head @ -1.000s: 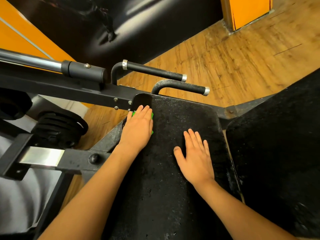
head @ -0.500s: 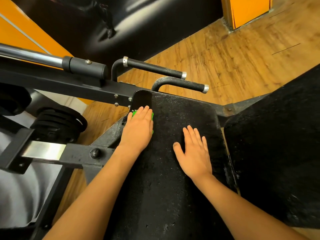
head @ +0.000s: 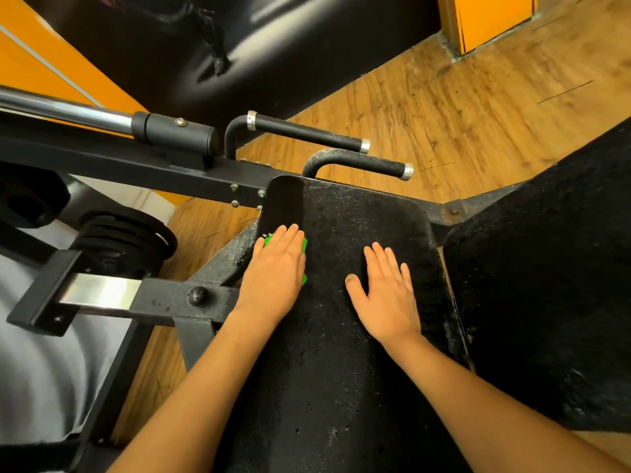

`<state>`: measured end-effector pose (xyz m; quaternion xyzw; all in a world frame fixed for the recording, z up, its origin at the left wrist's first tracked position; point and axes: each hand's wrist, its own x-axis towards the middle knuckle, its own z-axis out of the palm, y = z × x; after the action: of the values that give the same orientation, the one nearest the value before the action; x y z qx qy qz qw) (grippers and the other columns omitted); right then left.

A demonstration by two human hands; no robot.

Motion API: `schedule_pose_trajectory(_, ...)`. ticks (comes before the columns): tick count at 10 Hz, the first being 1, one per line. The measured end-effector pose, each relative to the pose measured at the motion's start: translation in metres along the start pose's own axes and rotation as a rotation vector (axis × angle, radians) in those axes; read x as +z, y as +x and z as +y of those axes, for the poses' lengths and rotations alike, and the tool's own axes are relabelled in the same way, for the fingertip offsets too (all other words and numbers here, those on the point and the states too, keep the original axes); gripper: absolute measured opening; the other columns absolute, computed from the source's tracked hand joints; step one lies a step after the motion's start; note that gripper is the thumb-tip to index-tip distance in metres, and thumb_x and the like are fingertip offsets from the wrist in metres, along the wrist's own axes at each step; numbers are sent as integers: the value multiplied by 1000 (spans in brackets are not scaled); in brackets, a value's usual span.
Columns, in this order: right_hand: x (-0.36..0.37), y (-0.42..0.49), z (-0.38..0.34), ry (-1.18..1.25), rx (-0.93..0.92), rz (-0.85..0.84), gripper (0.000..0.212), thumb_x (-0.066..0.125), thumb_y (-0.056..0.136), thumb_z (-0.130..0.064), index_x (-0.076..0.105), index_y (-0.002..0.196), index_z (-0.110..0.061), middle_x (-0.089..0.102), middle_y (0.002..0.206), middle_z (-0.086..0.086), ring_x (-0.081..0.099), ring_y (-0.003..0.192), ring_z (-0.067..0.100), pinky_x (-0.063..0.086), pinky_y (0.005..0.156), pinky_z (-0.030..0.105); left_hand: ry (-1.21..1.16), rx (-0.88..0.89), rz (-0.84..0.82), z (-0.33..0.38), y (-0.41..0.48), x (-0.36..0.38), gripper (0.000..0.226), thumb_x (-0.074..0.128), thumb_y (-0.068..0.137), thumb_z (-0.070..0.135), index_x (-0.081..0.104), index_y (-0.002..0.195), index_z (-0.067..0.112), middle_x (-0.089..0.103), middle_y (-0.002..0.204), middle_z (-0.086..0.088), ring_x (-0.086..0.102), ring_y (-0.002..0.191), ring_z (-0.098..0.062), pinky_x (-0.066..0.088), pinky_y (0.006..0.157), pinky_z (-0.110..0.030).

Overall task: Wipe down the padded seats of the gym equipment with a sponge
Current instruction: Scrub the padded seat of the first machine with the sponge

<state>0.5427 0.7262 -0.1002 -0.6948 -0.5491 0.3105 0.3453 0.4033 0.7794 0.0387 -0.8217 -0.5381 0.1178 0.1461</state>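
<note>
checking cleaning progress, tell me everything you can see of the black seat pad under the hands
The seat pad is a long black cushion with rounded far corners, lying on a black metal frame. Most of it looks rough and speckled with pale dust, with a few small pits nearer the camera; a strip at its far left corner is smooth and glossy. The left hand presses a green sponge flat at its left edge; the right hand rests flat mid-pad.
</note>
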Motion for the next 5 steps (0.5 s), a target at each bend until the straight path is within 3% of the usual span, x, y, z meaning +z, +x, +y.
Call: schedule_pose_trajectory(5, 2, 0, 1, 13, -6, 21, 69, 29, 105, -55, 12, 164, -23, 2, 171, -7, -8, 156, 10, -5, 128, 39, -16, -21, -19, -4, 25, -3, 50, 31, 110, 24, 26, 158, 14, 24, 166, -4, 17, 154, -22, 12, 124, -43)
